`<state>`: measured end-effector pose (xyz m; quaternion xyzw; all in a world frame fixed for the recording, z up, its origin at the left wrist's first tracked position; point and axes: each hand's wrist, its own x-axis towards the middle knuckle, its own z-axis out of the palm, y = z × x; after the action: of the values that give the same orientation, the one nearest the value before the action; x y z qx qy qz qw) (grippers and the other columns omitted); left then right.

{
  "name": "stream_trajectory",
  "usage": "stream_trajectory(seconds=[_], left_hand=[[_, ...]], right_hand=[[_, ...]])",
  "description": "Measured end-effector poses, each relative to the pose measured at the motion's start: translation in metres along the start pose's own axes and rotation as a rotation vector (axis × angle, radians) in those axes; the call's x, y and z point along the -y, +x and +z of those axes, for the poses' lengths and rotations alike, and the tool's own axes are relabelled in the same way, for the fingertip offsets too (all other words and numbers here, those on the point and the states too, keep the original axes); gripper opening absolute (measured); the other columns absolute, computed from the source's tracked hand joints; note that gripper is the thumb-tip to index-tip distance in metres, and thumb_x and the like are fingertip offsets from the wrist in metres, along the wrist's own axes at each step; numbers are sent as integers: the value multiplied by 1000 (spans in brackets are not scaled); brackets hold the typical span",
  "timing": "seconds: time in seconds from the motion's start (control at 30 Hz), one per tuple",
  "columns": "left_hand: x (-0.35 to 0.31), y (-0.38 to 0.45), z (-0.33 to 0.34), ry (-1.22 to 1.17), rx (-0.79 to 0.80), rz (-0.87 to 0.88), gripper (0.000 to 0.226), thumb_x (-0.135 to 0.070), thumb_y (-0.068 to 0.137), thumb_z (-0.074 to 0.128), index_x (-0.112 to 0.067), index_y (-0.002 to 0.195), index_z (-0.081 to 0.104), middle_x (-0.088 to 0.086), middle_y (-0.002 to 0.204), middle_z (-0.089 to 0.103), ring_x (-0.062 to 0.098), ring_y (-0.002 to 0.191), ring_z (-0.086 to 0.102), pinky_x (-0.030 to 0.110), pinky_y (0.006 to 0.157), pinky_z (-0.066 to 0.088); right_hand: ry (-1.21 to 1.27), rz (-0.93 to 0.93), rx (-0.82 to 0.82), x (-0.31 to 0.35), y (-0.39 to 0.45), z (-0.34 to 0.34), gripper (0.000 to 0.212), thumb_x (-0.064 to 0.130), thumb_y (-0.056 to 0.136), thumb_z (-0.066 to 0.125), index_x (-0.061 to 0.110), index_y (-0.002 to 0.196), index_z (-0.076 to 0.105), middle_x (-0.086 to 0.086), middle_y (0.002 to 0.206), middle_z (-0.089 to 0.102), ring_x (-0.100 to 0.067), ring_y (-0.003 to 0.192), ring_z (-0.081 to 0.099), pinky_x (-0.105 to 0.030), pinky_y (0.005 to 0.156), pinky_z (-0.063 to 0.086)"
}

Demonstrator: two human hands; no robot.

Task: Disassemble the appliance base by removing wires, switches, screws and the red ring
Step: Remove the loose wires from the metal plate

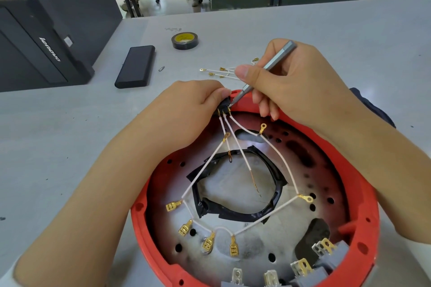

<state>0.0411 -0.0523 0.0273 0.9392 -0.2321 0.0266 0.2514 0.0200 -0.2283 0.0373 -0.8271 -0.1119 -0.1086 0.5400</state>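
The right hand grips a slim grey screwdriver like a pen, its tip at a small black switch pinched in the left hand fingers at the far rim of the red ring; white wires run from the switch into the appliance base at the table's near edge; loose wires, tape roll and black case lie beyond.
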Motion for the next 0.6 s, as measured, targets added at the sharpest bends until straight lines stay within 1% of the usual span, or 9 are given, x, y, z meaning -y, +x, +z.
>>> stream_trajectory(seconds=[0.1, 0.27, 0.37, 0.4, 0.43, 0.5, 0.6], left_hand=[[0, 1, 0, 10, -11, 3, 38, -41, 99, 34, -27, 65, 44, -7, 54, 45, -2, 57, 44, 14, 53, 33], [1, 1, 1, 18, -19, 4, 36, -41, 99, 34, -23, 72, 50, -5, 57, 47, 0, 59, 45, 15, 55, 33], [1, 1, 1, 18, -18, 8, 37, -40, 99, 34, -24, 68, 48, -6, 57, 47, 0, 57, 44, 16, 52, 32], [1, 1, 1, 17, -17, 8, 37, -39, 99, 34, -24, 68, 47, -6, 57, 47, 0, 57, 45, 16, 52, 33], [1, 1, 1, 14, -18, 7, 37, -40, 99, 34, -24, 69, 49, -6, 57, 47, 0, 58, 45, 16, 54, 33], [1, 1, 1, 9, -14, 2, 36, -41, 98, 34, -23, 74, 52, -7, 58, 48, 1, 60, 46, 15, 56, 33], [1, 1, 1, 6, -6, -1, 37, -42, 98, 34, -25, 68, 47, -9, 53, 46, -1, 57, 44, 15, 52, 32]], right_hand=[[-19, -6, 3, 1, 0, 0, 29, 33, 90, 64, 18, 70, 48, -4, 55, 65, -14, 36, 55, -18, 40, 42], [-16, 25, 42, 1, 2, -1, 29, 33, 90, 64, 17, 71, 49, -3, 55, 65, -15, 38, 56, -19, 41, 43], [-177, 46, 113, 0, 4, 3, 29, 37, 86, 67, 18, 71, 52, 2, 53, 63, -8, 37, 55, -17, 38, 41], [-203, 45, 114, 0, 4, 4, 29, 37, 86, 67, 18, 71, 51, 2, 52, 62, -7, 37, 55, -16, 37, 40], [-181, 46, 96, -1, 4, 4, 30, 37, 86, 66, 19, 69, 51, 0, 51, 62, -9, 36, 54, -16, 36, 39], [-57, 53, 27, -2, 4, 1, 33, 33, 89, 65, 19, 64, 49, -6, 51, 62, -17, 36, 51, -19, 35, 36], [66, 49, -10, -3, 4, -2, 35, 31, 90, 65, 19, 62, 47, -10, 53, 61, -26, 38, 48, -20, 34, 34]])
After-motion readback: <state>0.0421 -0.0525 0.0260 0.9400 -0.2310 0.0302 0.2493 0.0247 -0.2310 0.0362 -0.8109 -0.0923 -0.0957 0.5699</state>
